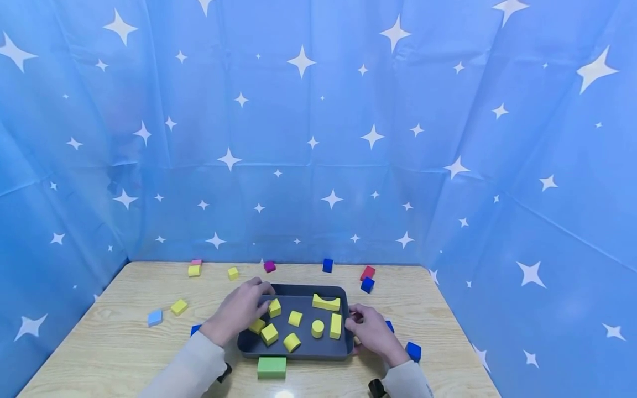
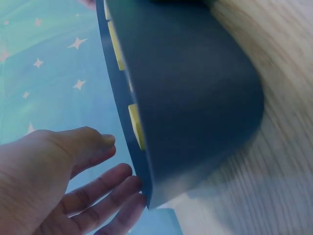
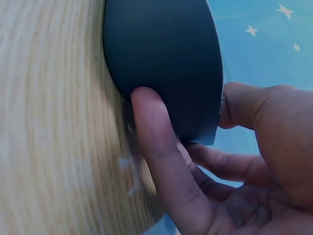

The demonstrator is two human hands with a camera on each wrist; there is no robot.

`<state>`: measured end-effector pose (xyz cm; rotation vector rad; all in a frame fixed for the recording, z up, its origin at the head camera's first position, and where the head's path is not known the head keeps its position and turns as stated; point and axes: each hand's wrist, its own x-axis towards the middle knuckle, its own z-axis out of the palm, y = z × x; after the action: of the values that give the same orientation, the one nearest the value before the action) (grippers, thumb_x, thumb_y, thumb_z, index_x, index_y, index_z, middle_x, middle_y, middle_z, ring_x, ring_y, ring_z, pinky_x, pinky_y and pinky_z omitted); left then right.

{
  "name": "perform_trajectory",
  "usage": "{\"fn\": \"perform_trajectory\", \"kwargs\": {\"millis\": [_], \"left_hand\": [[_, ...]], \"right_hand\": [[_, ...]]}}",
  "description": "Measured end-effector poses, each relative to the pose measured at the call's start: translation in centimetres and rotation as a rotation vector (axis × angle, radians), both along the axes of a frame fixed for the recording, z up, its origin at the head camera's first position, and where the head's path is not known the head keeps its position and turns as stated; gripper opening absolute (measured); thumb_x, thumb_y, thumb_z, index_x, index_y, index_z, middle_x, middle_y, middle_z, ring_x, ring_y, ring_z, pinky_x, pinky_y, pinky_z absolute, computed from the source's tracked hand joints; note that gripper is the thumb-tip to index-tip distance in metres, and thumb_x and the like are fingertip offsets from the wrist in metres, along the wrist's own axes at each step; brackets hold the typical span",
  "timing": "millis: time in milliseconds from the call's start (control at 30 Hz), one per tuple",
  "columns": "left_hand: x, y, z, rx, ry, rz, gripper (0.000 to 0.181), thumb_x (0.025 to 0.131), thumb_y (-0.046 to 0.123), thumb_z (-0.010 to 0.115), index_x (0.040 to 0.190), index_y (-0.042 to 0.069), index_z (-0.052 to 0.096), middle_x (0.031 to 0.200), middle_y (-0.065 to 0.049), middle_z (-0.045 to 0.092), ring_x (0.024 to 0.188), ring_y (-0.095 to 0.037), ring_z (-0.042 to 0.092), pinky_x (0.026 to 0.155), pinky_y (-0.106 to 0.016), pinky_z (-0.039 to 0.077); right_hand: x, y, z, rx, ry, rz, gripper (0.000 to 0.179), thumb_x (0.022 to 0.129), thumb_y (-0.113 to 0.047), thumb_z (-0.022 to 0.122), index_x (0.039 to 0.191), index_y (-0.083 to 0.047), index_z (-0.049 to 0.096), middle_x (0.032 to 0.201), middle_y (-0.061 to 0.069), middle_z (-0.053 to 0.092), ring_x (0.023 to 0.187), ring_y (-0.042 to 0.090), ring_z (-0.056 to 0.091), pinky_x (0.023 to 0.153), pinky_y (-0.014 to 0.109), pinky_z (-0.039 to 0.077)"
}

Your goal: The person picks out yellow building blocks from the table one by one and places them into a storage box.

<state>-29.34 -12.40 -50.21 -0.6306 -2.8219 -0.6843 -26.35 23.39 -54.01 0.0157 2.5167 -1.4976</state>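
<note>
A dark grey rectangular tray point(image 1: 328, 347) stands on the table, holding several yellow blocks, among them an arch-cut block point(image 1: 325, 302), a short cylinder point(image 1: 317, 329) and an upright-looking rectangular block point(image 1: 335, 326). At the tray's left end, my left hand point(image 1: 241, 307) reaches over the rim; the left wrist view shows its fingertips point(image 2: 133, 185) right at the tray's corner, thumb apart from the wall. On the opposite end my right hand point(image 1: 375, 330) grips the tray, thumb at the rim and one finger point(image 3: 151, 117) along the outer wall.
A green block point(image 1: 271, 367) lies just before the tray's front wall. Blue blocks point(image 1: 413, 351) sit by the right hand. Farther back are a magenta block point(image 1: 269, 266) and a red block point(image 1: 367, 273). At left lie a light blue block point(image 1: 155, 317) and a yellow block point(image 1: 179, 307).
</note>
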Motion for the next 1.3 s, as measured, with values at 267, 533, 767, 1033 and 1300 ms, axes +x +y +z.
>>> {"fn": "perform_trajectory", "kwargs": {"millis": [267,533,767,1033,1300], "left_hand": [[-0.2,-1.7,0.2,-0.005,0.001,0.051,0.02,0.105,0.012,0.087,0.125,0.011,0.085,0.118,-0.01,0.079,0.096,-0.016,0.072,0.088,-0.044,0.068],[0.2,-3.6,0.6,0.014,0.001,0.089,0.021,0.106,0.011,0.086,0.126,0.013,0.084,0.121,-0.009,0.078,0.103,-0.023,0.076,0.089,-0.048,0.069],[0.0,-6.1,0.7,0.02,0.004,0.132,0.023,0.107,0.012,0.084,0.13,0.012,0.084,0.13,-0.013,0.079,0.114,-0.033,0.08,0.09,-0.051,0.071],[0.1,-8.9,1.0,0.021,-0.009,0.21,0.027,0.107,0.012,0.083,0.134,0.01,0.082,0.135,-0.02,0.076,0.114,-0.038,0.079,0.086,-0.055,0.07],[0.1,-12.2,-0.2,0.004,-0.08,0.297,0.033,0.108,0.013,0.081,0.139,0.003,0.077,0.146,-0.034,0.068,0.105,-0.036,0.073,0.091,-0.063,0.067]], "right_hand": [[0.0,-0.3,-0.1,0.009,-0.006,-0.019,0.06,0.108,-0.013,0.07,0.164,0.001,0.058,0.125,0.017,0.07,0.097,0.025,0.073,0.063,0.043,0.07],[0.0,-0.3,0.2,0.014,-0.001,-0.015,0.062,0.107,-0.012,0.07,0.165,0.003,0.057,0.124,0.017,0.07,0.096,0.024,0.073,0.063,0.044,0.07],[0.1,-0.4,0.3,0.016,-0.004,-0.032,0.06,0.108,-0.012,0.07,0.165,0.003,0.058,0.125,0.017,0.07,0.098,0.024,0.073,0.063,0.043,0.07],[0.0,-0.4,0.3,0.012,0.0,-0.025,0.06,0.108,-0.012,0.07,0.165,0.003,0.057,0.127,0.017,0.071,0.098,0.024,0.074,0.064,0.044,0.071],[-0.2,-0.3,0.0,0.029,-0.001,-0.029,0.061,0.107,-0.012,0.07,0.165,0.002,0.058,0.126,0.016,0.071,0.099,0.025,0.073,0.062,0.043,0.07]]}}
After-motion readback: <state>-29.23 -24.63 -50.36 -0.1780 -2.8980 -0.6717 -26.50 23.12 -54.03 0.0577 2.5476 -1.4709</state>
